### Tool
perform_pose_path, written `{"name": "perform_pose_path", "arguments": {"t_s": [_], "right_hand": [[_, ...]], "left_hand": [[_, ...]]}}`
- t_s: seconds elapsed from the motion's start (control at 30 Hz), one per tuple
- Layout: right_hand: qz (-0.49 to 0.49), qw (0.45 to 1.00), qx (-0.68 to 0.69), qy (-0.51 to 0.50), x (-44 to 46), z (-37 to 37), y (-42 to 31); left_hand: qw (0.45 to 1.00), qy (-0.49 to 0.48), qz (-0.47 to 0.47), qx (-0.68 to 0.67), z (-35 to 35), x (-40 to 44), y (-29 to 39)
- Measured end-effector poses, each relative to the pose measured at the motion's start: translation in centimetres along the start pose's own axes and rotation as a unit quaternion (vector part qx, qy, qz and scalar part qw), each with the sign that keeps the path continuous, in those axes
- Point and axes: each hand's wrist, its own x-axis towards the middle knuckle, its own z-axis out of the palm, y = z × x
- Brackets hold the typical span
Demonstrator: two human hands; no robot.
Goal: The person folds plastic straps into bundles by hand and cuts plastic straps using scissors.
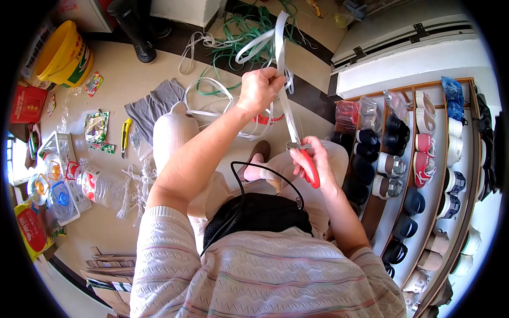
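Observation:
My left hand (259, 89) is closed around a flat white plastic strap (280, 45), which rises above my fist and curls over at the top. Below the fist, the strap runs down toward my right hand (319, 161). In that hand is a pair of red-handled scissors (308, 167), the blades pointing up along the lower part of the strap. Whether the blades touch the strap or are open is hard to make out. White loops of strapping hang behind my left wrist. A tangle of green strapping (233, 40) lies on the floor beyond.
On the right stands a shoe rack (371, 212) full of shoes. To the left are a grey cloth (156, 108), a yellow utility knife (125, 137), large plastic bottles (98, 184), a white crate (74, 183) and a yellow bucket (61, 55). Black boots (135, 32) stand at the back.

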Motion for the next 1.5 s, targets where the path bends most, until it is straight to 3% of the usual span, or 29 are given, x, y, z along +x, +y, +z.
{"name": "perform_pose_path", "arguments": {"t_s": [0.1,0.2,0.4,0.6,0.8,1.5], "right_hand": [[0.008,1.0,-0.008,-0.024,0.2,-0.2,-0.1],[0.012,0.999,0.02,-0.047,0.4,-0.4,-0.3],[-0.039,0.993,0.068,-0.087,0.7,-0.2,-0.3],[-0.063,0.993,0.078,-0.061,1.4,0.1,0.5],[-0.017,0.991,0.123,-0.041,0.9,0.8,0.5],[-0.025,0.996,0.053,-0.067,0.9,0.4,0.1]], "left_hand": [[1.0,-0.018,0.003,0.003,0.0,-0.3,0.5],[0.978,-0.074,-0.117,-0.155,-0.1,-0.4,1.1],[0.949,-0.116,-0.168,-0.239,-0.4,0.1,0.3],[0.945,-0.123,-0.154,-0.261,0.0,0.0,0.0],[0.929,-0.128,-0.16,-0.308,0.4,0.2,-0.4],[0.92,-0.142,-0.164,-0.326,0.2,0.3,-0.6]]}}
